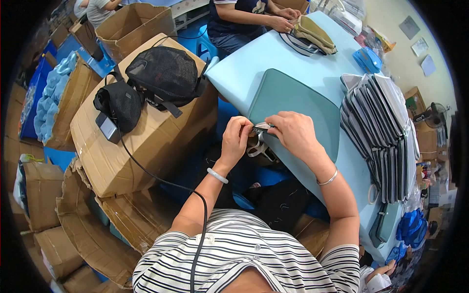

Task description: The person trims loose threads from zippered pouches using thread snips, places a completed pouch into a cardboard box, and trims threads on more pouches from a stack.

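A flat green sleeve, like a laptop sleeve, lies on the light blue table with its near left corner at my hands. My left hand is closed in a pinch at that corner, with a dark edge between the fingertips. Just beside it, my right hand is closed, its fingers bent over the sleeve's near edge. A small pale, shiny piece shows between the two hands; its kind is hidden by my fingers. Under the hands hangs a whitish strip in a loop.
Stacked grey sleeves stand on the right of the blue table. Across it, a person's hands work on an olive bag. To my left, a black mesh bag lies on a cardboard box; a black cable runs toward me.
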A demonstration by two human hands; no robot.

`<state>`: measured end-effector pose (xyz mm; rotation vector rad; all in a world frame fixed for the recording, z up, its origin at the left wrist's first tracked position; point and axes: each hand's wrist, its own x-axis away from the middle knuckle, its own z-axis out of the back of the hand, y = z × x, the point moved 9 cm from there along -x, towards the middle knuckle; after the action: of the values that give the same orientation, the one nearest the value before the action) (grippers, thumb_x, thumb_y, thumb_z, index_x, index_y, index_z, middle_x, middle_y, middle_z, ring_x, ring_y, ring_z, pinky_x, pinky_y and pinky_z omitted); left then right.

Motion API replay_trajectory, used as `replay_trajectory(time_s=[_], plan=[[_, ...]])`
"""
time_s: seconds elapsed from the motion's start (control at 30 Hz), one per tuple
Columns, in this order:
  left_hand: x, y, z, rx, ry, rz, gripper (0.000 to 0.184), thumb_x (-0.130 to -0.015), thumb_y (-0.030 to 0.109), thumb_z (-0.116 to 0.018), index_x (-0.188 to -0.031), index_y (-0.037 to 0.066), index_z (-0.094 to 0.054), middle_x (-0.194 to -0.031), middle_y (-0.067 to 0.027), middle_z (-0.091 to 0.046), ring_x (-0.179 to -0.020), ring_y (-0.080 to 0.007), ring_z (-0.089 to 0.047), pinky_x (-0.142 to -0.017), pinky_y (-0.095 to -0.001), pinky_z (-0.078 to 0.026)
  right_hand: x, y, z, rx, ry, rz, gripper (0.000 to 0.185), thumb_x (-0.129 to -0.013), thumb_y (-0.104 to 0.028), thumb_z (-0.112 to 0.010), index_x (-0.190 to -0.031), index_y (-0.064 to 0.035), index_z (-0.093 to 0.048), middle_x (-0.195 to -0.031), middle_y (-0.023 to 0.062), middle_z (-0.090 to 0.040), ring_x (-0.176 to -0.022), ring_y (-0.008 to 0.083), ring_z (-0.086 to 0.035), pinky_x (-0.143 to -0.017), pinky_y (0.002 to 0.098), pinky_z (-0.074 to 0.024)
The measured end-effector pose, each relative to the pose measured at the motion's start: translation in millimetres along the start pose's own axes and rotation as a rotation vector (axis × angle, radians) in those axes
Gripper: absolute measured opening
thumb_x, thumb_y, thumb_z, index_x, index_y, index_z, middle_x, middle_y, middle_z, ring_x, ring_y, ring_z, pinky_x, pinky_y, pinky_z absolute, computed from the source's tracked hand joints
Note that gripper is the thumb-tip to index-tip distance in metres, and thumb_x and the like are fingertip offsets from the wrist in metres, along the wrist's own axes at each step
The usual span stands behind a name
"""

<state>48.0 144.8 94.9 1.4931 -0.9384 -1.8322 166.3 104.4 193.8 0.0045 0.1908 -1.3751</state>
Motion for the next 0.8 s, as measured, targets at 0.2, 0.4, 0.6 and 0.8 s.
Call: replay_trajectory(time_s=[0.2,0.4,0.6,0.8], plan=[[0,0,0,-0.007,-0.002,-0.005,0.004,-0.090,0.003,-0.058,-0.091,0.001,-0.055,-0.087,-0.0107,-0.058,-0.076,-0.0239,-0.058,-0.069,-0.0327,-0.048,0,2,-1,-0.034,0.006,-0.010,0.019,-0.079,-0.022,-0.069,-0.095,-0.0120,-0.071,-0.080,0.0048,-0.066,-0.076,0.0254,-0.064,-0.064,0.0369,-0.0490],[1,-1,-1,-0.022,-0.012,-0.016,0.004,-0.090,0.002,-0.058,-0.092,0.001,-0.054,-0.087,-0.0109,-0.057,-0.076,-0.0238,-0.058,-0.069,-0.0322,-0.048,-1,5,-2,-0.059,0.003,-0.030,0.018,-0.078,-0.021,-0.070,-0.093,-0.0111,-0.071,-0.081,0.0058,-0.068,-0.075,0.0261,-0.065,-0.063,0.0374,-0.0493],[3,-4,4,0.055,0.030,0.006,0.004,-0.091,0.001,-0.055,-0.088,-0.001,-0.056,-0.084,-0.0100,-0.059,-0.073,-0.0193,-0.059,-0.067,-0.0301,-0.048,4,13,5,-0.144,0.051,-0.080,0.020,-0.078,-0.021,-0.071,-0.094,-0.0102,-0.070,-0.083,0.0050,-0.068,-0.076,0.0248,-0.065,-0.064,0.0368,-0.0497],[30,-39,7,0.232,-0.204,0.310,0.018,-0.097,0.008,-0.049,-0.084,-0.002,-0.057,-0.078,-0.0080,-0.062,-0.072,-0.0133,-0.059,-0.068,-0.0258,-0.048,57,50,38,-0.368,0.236,-0.348,0.035,-0.077,-0.017,-0.076,-0.109,-0.0087,-0.065,-0.092,0.0088,-0.068,-0.081,0.0220,-0.066,-0.069,0.0311,-0.0515]])
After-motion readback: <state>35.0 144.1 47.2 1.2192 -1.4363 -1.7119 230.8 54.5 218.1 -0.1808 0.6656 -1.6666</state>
